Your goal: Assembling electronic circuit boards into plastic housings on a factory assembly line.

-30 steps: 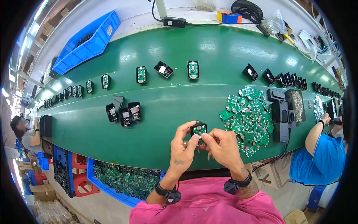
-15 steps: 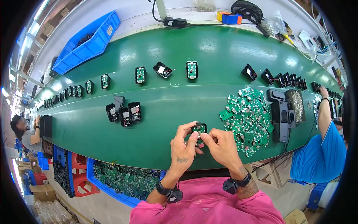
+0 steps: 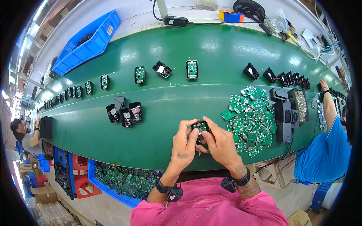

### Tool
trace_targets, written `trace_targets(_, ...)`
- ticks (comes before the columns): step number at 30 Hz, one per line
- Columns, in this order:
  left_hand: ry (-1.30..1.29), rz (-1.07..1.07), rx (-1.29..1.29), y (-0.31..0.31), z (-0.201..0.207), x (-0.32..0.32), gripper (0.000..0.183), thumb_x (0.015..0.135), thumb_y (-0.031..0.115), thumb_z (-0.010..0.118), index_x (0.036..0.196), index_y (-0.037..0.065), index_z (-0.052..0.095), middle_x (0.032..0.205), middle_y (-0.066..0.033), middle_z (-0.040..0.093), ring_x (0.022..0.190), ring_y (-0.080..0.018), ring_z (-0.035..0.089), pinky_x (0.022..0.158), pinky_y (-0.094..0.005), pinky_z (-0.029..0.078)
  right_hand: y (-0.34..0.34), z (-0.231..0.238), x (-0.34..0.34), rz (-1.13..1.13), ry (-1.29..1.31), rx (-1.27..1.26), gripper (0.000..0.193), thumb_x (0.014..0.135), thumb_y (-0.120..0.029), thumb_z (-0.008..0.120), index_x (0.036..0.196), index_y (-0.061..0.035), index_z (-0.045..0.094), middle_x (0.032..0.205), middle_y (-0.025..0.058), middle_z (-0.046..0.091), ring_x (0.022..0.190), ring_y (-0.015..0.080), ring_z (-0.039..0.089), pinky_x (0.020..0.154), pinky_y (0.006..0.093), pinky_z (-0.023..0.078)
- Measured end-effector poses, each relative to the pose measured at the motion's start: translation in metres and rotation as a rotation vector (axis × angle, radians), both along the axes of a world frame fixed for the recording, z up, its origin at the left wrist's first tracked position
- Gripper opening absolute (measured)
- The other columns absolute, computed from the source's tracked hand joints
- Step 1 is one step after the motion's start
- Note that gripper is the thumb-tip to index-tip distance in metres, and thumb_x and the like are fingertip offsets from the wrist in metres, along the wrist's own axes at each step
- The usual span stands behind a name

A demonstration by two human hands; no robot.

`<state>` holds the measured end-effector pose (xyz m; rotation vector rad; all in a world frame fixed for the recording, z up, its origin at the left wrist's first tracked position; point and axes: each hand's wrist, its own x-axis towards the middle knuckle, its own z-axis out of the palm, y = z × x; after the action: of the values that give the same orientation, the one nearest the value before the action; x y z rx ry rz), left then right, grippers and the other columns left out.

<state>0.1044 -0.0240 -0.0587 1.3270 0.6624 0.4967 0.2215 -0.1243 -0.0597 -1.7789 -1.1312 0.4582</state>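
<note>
Between my two hands, over the near edge of the green table, is a small black housing (image 3: 200, 132) with a green circuit board set in it. My left hand (image 3: 184, 145) grips its left side, the thumb lying on the board. From the right, my right hand (image 3: 220, 144) holds the housing too, fingers round the far edge and thumb pressing on the board. A loose heap of green circuit boards (image 3: 250, 122) lies to the right of my hands. To the left stand several open black housings (image 3: 135, 112) with parts inside.
Along the table (image 3: 162, 98) runs a row of housings, some with boards (image 3: 192, 69). Right of the heap are a dark grey device (image 3: 283, 116) and a box of small parts (image 3: 300, 105). A blue crate (image 3: 90, 41) stands far left. A person in blue (image 3: 320, 154) reaches in from the right.
My right hand has shifted its fingers round the housing's far side, and the housing has turned a little. Housings in the far row have moved slightly left. The co-worker's arm has reached farther.
</note>
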Motion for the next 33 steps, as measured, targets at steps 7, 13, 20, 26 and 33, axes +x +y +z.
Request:
trace_targets(7,-0.047,0.088,0.225,-0.012,-0.012,0.007,0.027,0.103,0.01,0.051,0.127,-0.001,0.051,0.103,-0.0163,0.068,0.062,-0.019,0.07,0.049,-0.029,0.055,0.006,-0.003,-0.004,-0.032,0.258,0.122,0.034,0.098,-0.008,0.056,0.132,-0.0023,0.055,0.097,0.0186,0.068,0.077,0.0295,0.07,0.068,0.0375,0.055)
trace_targets(13,-0.057,0.174,0.342,-0.021,-0.012,0.011,0.026,0.1,0.008,0.054,0.125,0.001,0.054,0.094,-0.0148,0.068,0.058,-0.0184,0.068,0.047,-0.0286,0.054,0.008,-0.012,-0.005,-0.072,0.182,0.187,0.031,0.099,-0.008,0.053,0.129,-0.0032,0.056,0.089,0.0123,0.068,0.071,0.0169,0.065,0.065,0.0319,0.053)
trace_targets(20,-0.166,0.183,0.215,0.015,-0.003,0.034,0.026,0.099,0.004,0.052,0.125,0.001,0.053,0.096,-0.0143,0.069,0.068,-0.0151,0.068,0.044,-0.0282,0.055,0.037,0.014,0.022,0.005,0.185,0.108,0.03,0.099,-0.008,0.054,0.129,-0.0019,0.056,0.086,0.009,0.067,0.073,0.0142,0.064,0.066,0.0284,0.052)
trace_targets(26,-0.161,0.177,0.254,0.028,0.006,0.031,0.027,0.102,0.007,0.05,0.128,0.0,0.047,0.1,-0.0164,0.068,0.074,-0.0156,0.068,0.045,-0.0256,0.057,0.058,0.003,0.022,0.01,0.306,0.115,0.031,0.1,-0.008,0.054,0.13,-0.0011,0.056,0.084,0.0089,0.065,0.076,0.0105,0.061,0.068,0.028,0.052)
trace_targets(33,-0.13,0.402,0.194,0.071,-0.003,-0.007,0.027,0.102,0.01,0.048,0.127,-0.001,0.053,0.104,-0.017,0.066,0.074,-0.0202,0.07,0.05,-0.0302,0.06,0.138,0.022,0.059,0.237,-0.203,-0.055,0.033,0.093,-0.022,0.064,0.117,-0.0005,0.065,0.098,0.0136,0.069,0.1,0.0262,0.061,0.086,0.0408,0.048)
